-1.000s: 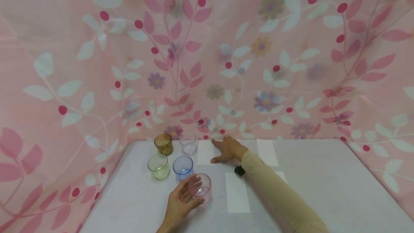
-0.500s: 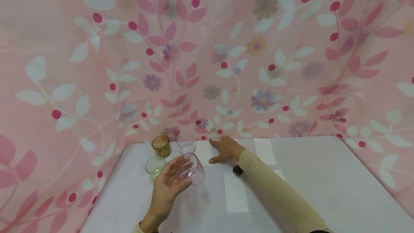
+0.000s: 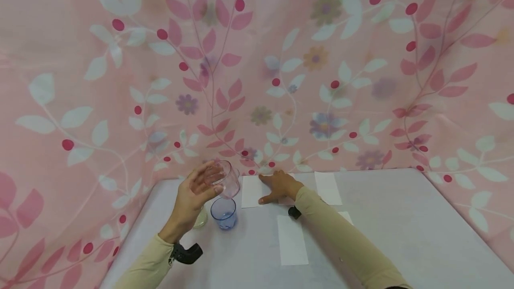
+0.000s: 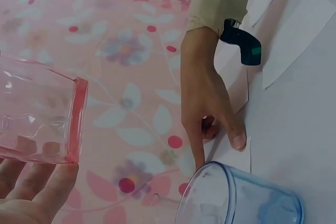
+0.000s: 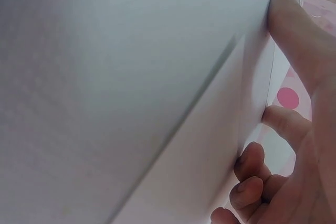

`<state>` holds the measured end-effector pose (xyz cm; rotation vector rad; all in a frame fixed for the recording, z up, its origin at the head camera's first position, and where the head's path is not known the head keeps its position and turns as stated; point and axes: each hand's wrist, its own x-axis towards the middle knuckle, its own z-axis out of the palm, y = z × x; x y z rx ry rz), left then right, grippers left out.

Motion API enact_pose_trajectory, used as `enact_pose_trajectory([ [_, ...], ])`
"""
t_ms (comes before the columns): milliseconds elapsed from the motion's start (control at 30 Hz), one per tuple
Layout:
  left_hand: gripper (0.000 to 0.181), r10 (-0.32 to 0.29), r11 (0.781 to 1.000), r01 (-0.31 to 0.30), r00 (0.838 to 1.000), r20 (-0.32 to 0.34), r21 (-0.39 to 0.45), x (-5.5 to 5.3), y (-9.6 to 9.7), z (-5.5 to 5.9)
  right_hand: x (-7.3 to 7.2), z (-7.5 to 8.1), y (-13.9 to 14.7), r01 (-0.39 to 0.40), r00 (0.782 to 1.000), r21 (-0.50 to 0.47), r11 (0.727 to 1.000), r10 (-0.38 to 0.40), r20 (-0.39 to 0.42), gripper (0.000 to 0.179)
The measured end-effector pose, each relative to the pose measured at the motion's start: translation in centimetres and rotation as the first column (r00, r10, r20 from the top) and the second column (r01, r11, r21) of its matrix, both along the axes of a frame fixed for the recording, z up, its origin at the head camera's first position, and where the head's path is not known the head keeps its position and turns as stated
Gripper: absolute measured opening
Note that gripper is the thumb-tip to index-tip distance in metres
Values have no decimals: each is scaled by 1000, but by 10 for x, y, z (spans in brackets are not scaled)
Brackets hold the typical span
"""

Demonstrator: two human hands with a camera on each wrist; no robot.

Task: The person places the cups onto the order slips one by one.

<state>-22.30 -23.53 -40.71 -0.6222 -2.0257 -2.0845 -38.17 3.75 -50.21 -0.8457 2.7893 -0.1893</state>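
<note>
Left hand (image 3: pixel 191 196) grips a pink tumbler (image 3: pixel 230 183); right hand (image 3: pixel 280 186), grasping nothing, likely steadies white paper (image 3: pixel 250 193) near tabletop's (image 3: pixel 393 222) far edge.

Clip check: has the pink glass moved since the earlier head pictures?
Yes, up and left in the head view: the left hand has carried the pink glass from lower right of the blue glass to just above it in the picture.

Lighting was pretty flat and kinda dim in the head view, with just a soft shadow on the white tabletop (image 3: pixel 421 235) alongside the right sleeve (image 3: pixel 341 235). Left wrist cam caught small glints on the pink glass (image 4: pixel 37 114). Right wrist cam was roughest: the tabletop up close went blurry, darkest upper left.
</note>
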Motion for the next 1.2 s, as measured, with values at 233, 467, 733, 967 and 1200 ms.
enact_pose_trajectory([
  [233, 69, 0, 998, 6, 996, 90, -65, -32, -11, 9, 2, 2, 1, -4, 1000, -25, 1000, 4, -8, 101],
  [467, 68, -68, 985, 83, 993, 99, -152, -60, -16, 14, 1, 0, 1, -5, 1000, -32, 999, 5, 11, 101],
  [733, 71, -144, 975, 170, 973, 181, -143, -82, -14, 14, 0, 0, 1, 8, 1000, -38, 999, -7, 27, 100],
  [967, 70, -147, 972, 182, 965, 219, -151, -93, -7, 13, 0, -2, 1, 1, 1000, -44, 999, 0, 22, 100],
  [1200, 68, -171, 968, 207, 957, 234, -138, -103, 2, 8, 1, -1, 0, -1, 1000, -41, 999, 1, 1, 100],
])
